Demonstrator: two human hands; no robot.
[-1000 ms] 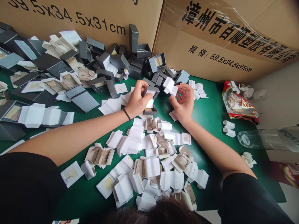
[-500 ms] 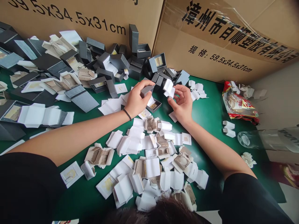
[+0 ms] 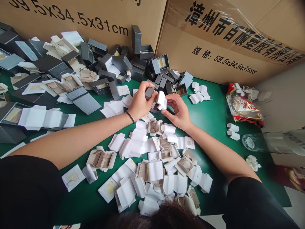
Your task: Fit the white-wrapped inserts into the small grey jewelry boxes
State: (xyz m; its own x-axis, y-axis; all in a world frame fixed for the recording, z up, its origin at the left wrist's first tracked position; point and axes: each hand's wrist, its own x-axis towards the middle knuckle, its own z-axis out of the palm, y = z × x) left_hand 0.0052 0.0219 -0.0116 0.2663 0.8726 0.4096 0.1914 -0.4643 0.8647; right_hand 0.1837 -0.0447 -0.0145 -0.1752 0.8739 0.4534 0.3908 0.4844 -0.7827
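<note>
Dark box (image 3: 149,93) is held above the green tabletop (image 3: 209,111), around the middle of the view. Background is taken up by 2 brown cartons, set side by side: left carton (image 3: 78,17), right carton (image 3: 221,47). Black print is carried on the 2 front faces.

A dark box pile (image 3: 121,62) is spread along the foot of the cartons, mostly toward the left, with white and grey-brown card mixed in. A white card heap (image 3: 154,171) is spread on the near side of the hands; some pieces are seen brown side up. A clear bottle (image 3: 276,142) is laid on its side at the right edge. A red bag (image 3: 247,109) is placed beyond it, well apart from the hands.

Left hand (image 3: 140,101): closed, Dark box gripped between thumb and fingers. Box is located at the fingertip end, to the right of the palm, partly covered by the fingers. Right hand (image 3: 178,111): curled, white insert (image 3: 161,100) pinched at the fingertips. Insert is positioned just right of Dark box, near the left thumb; whether contact is made can't be told. A black wristband (image 3: 130,117) is worn on the left wrist.
</note>
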